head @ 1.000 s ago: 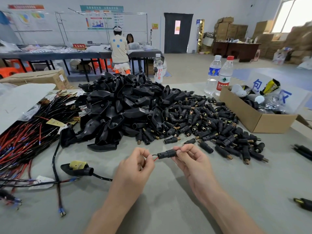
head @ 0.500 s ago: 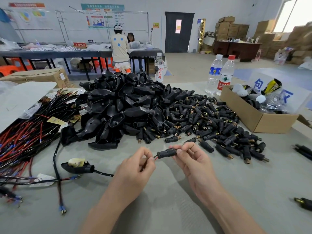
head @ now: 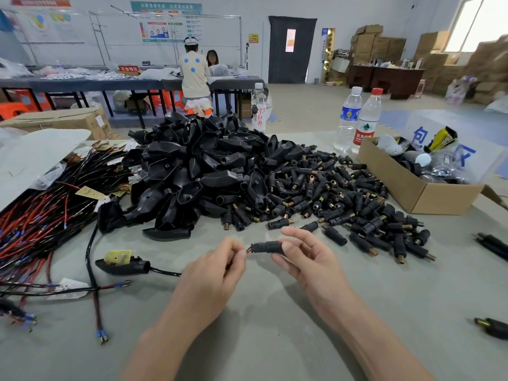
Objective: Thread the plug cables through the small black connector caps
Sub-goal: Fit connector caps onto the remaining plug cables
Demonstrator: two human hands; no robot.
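Wire going into the cap, little bare wire left

The left hand (head: 214, 273) pinches the red wire (head: 248, 250) in its fingers right at the cap (head: 265, 246). The right hand (head: 310, 259) pinches the cap above the table (head: 275, 339). Slightly less wire shows than a second ago, so threading seems to advance.

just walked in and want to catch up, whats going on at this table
A person is working at a grey table. The right hand pinches a small black connector cap; the left hand pinches a red wire that meets the cap's left end. Heaps of loose caps and plug shells lie behind, wire bundles to the left.
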